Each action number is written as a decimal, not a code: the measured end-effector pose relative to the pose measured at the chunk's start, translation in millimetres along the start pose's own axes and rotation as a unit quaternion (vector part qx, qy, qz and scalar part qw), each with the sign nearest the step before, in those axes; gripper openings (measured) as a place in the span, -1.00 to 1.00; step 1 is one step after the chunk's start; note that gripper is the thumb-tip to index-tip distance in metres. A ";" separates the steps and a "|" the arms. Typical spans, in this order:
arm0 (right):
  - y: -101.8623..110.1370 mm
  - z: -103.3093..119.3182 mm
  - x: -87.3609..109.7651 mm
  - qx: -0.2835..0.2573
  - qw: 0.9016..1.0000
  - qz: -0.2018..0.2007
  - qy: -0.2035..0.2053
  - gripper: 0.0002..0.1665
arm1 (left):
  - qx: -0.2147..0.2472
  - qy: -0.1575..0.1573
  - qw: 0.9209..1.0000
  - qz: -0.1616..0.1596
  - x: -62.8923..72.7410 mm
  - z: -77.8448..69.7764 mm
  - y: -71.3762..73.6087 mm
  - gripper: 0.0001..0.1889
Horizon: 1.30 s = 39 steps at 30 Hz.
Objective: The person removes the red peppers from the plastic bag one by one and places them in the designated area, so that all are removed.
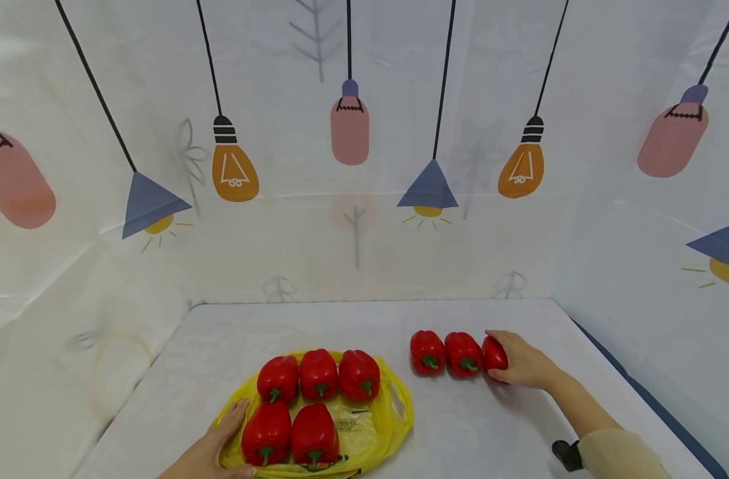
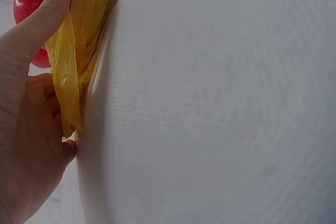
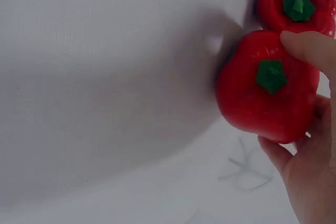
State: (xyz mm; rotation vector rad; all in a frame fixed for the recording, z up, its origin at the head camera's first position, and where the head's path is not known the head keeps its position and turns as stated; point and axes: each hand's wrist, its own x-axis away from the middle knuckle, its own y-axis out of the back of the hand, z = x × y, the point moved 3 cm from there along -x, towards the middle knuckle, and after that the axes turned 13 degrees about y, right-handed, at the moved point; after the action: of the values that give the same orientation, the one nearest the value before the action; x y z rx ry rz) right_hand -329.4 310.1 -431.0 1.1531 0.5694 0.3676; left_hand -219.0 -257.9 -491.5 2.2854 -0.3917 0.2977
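Pepper (image 1: 493,356) gripped by your right fingers (image 1: 503,336), beside two peppers (image 1: 462,352) on tabletop (image 1: 460,426); your left fingers (image 1: 231,420) hold edge of bag (image 1: 373,449) under five peppers (image 1: 318,372).

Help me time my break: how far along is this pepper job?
If the row is being filled, two red peppers on the white table look done. In hand: the right hand grips a third pepper beside them; the left hand touches the yellow bag. Remaining: the five peppers on that bag. The direction isn't certain.
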 end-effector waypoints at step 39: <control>40.4 55.6 6.6 0.105 0.942 -0.297 0.118 -0.03 | -0.003 -0.013 1.000 0.007 -0.5 0.7 1.2 0.01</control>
State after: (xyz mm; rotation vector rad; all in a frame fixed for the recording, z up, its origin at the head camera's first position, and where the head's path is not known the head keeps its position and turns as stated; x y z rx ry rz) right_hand -290.4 287.1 -378.9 1.0850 1.1516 -0.0826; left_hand -219.8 -259.1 -491.4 2.2844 -0.4209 0.2728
